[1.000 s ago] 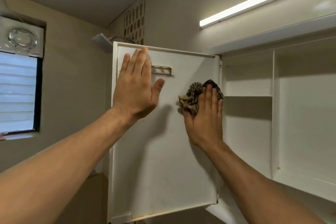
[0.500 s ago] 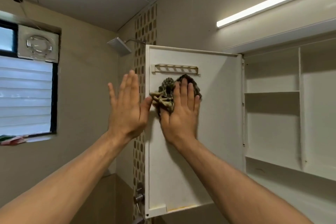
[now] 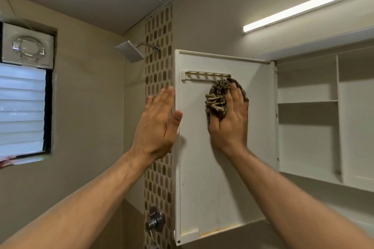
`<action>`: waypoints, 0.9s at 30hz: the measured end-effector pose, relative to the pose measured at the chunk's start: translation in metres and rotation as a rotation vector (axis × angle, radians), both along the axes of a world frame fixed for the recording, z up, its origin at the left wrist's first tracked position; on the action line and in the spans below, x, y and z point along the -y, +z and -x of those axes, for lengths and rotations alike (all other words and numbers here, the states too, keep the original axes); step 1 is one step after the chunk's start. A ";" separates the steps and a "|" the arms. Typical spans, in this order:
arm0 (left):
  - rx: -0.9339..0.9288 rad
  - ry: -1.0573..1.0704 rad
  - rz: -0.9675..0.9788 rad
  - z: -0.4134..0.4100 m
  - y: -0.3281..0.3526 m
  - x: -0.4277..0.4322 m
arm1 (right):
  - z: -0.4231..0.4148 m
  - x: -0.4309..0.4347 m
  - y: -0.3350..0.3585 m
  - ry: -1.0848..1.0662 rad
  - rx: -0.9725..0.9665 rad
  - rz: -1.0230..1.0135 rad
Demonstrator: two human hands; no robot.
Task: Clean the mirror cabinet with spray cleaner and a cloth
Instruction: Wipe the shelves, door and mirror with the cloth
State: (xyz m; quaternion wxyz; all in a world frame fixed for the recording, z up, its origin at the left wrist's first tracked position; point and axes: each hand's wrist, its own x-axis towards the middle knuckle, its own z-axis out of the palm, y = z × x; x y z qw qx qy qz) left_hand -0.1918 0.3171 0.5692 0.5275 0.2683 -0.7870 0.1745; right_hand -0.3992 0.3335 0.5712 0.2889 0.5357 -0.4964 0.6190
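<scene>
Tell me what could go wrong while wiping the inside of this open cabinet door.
1. The crumpled brown patterned cloth sits right under the white slotted rack; it may snag there on an upward stroke.
2. The right hand presses on the open white cabinet door, with only the flat left hand at its free edge; a hard push might swing the door away.

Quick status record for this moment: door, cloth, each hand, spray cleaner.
cabinet door: swung open, inner face toward camera
cloth: bunched against the door, just below the slotted rack
right hand: presses the cloth, fingers fairly straight
left hand: flat at the door's free edge, thumb on inner face
spray cleaner: not in view
</scene>
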 end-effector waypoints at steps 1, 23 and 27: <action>-0.017 -0.044 -0.038 -0.001 0.001 -0.001 | -0.015 0.001 0.003 0.005 0.147 -0.049; -0.721 -0.444 -0.289 0.037 0.011 -0.021 | -0.026 0.003 0.008 0.094 -0.837 -0.022; -0.601 -0.312 -0.245 0.030 -0.001 -0.024 | 0.050 0.009 0.010 0.008 -0.535 0.042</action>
